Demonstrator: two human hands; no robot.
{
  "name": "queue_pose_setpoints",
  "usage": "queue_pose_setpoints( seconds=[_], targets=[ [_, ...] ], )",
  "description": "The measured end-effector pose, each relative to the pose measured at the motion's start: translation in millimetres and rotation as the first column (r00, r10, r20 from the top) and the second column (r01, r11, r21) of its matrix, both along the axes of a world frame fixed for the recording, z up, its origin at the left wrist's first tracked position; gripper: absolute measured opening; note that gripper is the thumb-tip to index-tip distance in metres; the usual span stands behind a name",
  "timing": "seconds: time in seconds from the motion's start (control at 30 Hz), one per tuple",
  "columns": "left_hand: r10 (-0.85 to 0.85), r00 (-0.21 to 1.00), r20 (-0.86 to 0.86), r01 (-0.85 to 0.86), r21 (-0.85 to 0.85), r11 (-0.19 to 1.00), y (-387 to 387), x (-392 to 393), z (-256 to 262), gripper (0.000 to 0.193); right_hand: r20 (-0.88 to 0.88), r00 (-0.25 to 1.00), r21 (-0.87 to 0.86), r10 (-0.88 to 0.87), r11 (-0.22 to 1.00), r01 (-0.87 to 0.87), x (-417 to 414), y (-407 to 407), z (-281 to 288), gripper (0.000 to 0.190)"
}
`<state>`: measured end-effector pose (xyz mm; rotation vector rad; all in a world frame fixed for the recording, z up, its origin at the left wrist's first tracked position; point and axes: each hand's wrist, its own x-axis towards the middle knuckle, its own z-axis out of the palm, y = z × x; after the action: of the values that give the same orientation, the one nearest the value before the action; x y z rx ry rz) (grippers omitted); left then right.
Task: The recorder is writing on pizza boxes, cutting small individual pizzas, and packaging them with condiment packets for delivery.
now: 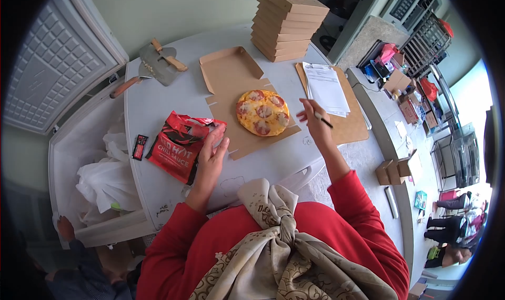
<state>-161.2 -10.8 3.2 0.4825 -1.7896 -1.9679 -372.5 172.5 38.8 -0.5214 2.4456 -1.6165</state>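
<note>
A small round pizza [262, 113] topped with sausage slices and cheese lies on an unfolded cardboard pizza box [221, 106]. To its right, my right hand [318, 126] is above the table with a dark pen [323, 119] in its grip. My left hand [212, 152] is at the right edge of a red chili sauce bag [173, 146], fingers extended and thumb apart; whether it touches the bag I cannot tell. The bag's top is crumpled and looks torn open. Left of it lies a small dark red sachet [140, 147].
Stacked pizza boxes [290, 23] stand at the table's [189, 98] far side. Papers on a clipboard [324, 87] lie at right. Flat scrapers [159, 65] and a wooden-handled tool [126, 86] lie far left. Beside the table, a chest freezer [88, 142] is open; another person's hand [66, 228] touches it.
</note>
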Motion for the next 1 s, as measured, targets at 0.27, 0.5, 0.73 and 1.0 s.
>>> queue_pose_setpoints(
  seconds=[0.27, 0.5, 0.73, 1.0],
  targets=[
    [0.071, 0.990, 0.123, -0.090, 0.160, 0.983, -11, -15, -13, 0.063, 0.247, 0.969, -0.052, 0.022, 0.999, -0.009, -54, -33, -48, 0.036],
    [0.354, 0.935, 0.026, -0.352, 0.185, 0.917, -40, -18, -14, 0.059, 0.285, 0.948, -0.108, 0.139, 0.988, -0.113, -61, -51, -46, 0.037],
    [0.300, 0.951, 0.077, -0.308, 0.137, 0.941, 1, -15, -10, 0.054, 0.291, 0.932, -0.148, 0.218, 0.972, -0.181, -68, -39, -43, 0.038],
    [0.328, 0.940, 0.094, -0.339, 0.149, 0.929, 36, -7, -11, 0.053, 0.397, 0.863, -0.227, 0.313, 0.944, -0.238, -60, -33, -44, 0.037]
  ],
)
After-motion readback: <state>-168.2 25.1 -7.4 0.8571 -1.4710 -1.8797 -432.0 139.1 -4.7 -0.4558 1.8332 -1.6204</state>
